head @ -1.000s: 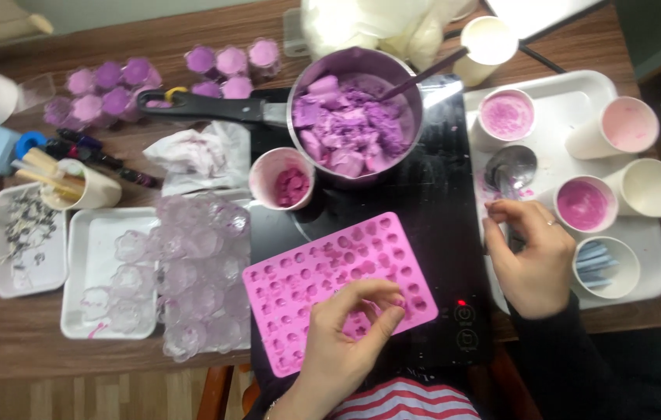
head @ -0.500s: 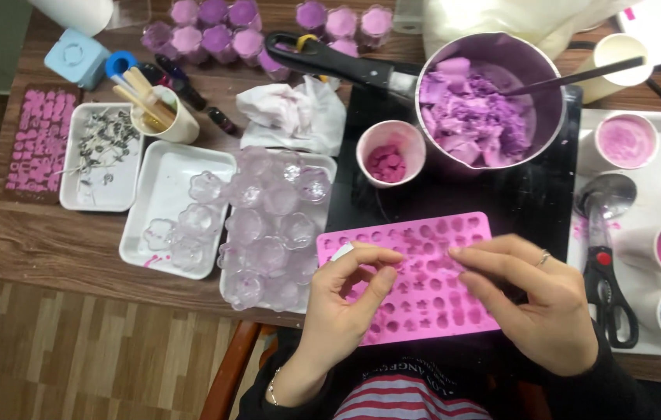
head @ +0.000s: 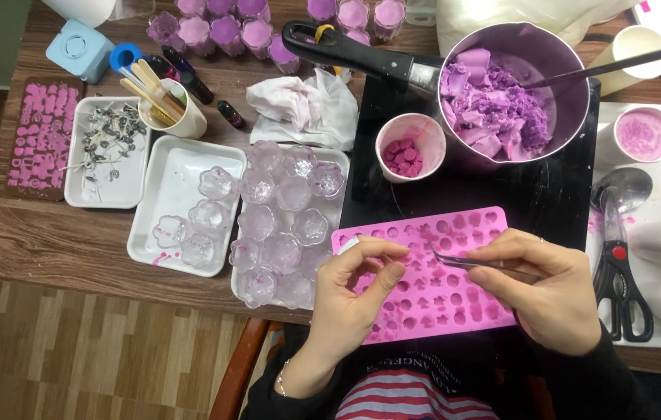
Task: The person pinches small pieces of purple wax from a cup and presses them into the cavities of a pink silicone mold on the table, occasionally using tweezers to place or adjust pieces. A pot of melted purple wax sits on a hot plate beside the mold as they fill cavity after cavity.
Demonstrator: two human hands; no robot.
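centrally, near the viewer, a pink mould (head: 431, 284) with small shaped cavities lies flat on a black mat (head: 533, 202), its near edge at the table's near edge. the right hand (head: 548, 292) grasps thin metal tweezers (head: 474, 263) between thumb and fingers; the tips point left and rest over the mould's middle cavities. the left hand (head: 358, 292) is pinched, thumb and forefinger meeting over the mould's left end; whether anything small sits between them cannot be told. far of the mould, on the mat, stands a small cup (head: 410, 146) of dark pink pieces, and just right of it a metal pot (head: 513, 93) of purple wax chunks with a black handle pointing left and a spoon leaning out to the right. left of the mould, touching its left end, is a white tray (head: 342, 159) of clear flower-shaped cups; a second white tray (head: 179, 167) left of that holds a few more. further left a third tray (head: 78, 190) holds metal wick tabs, and a brown slab (head: 39, 136) with pink shapes lies at the far left. a crumpled stained cloth (head: 303, 109) lies far of the trays, beside a cup (head: 183, 117) of wooden sticks. right of the mat, black-handled scissors (head: 618, 276) lie on a white tray (head: 657, 342) among cups of pink wax.
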